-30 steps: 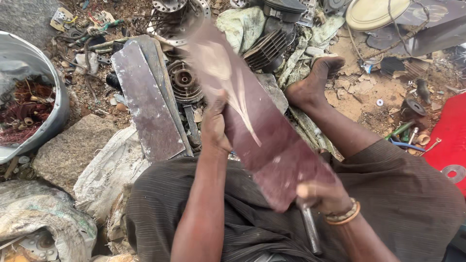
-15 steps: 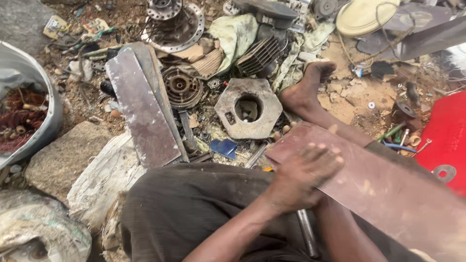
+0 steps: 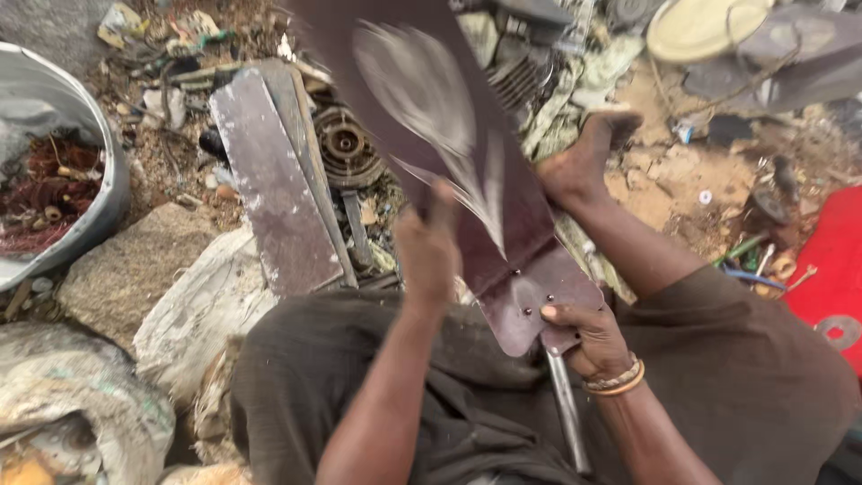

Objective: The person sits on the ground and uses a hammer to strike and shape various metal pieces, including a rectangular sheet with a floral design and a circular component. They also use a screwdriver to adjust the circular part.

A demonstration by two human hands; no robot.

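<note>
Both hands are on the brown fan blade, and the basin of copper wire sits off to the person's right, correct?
Not quite. The left hand and right hand do grip the brown fan blade, but the basin of copper wire sits to the person's left, as the head view shows.

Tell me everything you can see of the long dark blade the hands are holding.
The blade is a long, flat, dark maroon panel, seemingly painted metal, with pale worn streaks. It widens away from the person and is motion-blurred, raised over the scrap. Its narrow end joins a darker bracket with small rivets. The left hand grips its left edge at mid-length; the right hand holds the bracket end, where a thin metal rod runs down along the lap.
</note>
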